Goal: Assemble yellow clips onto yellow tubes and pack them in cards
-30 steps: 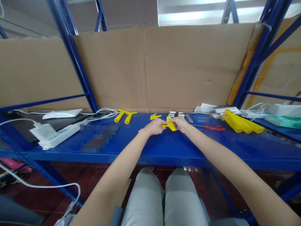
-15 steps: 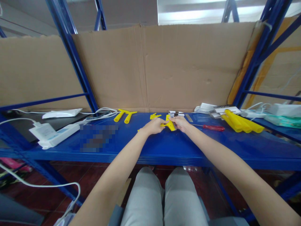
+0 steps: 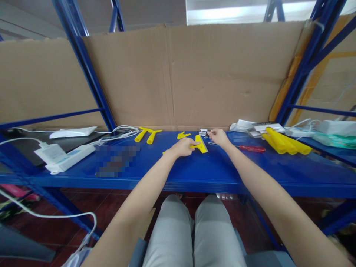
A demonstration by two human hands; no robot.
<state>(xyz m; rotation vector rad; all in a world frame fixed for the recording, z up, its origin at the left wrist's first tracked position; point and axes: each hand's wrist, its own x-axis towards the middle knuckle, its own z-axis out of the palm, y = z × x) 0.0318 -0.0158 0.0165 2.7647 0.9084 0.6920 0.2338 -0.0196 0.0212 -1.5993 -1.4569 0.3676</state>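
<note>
My left hand is closed around the handle of a yellow scraper, whose wide head points right and has a thin pale edge. My right hand is apart from the scraper, over the back of the table, with thumb and fingers pinched together. What it pinches, if anything, is too small to make out. Small white-and-dark pieces lie just left of its fingertips. Several small yellow parts rest behind my left hand. A screwdriver with a red handle lies right of and partly behind my right wrist.
Two yellow T-shaped handles lie back left, near white cables and a power strip. Several yellow tubular handles and white packets are at right. Cardboard walls the back; blue posts stand at both sides.
My right hand has let go of the scraper and moved right and slightly back, to beside the small pieces. My left hand stays in place, holding the scraper.
</note>
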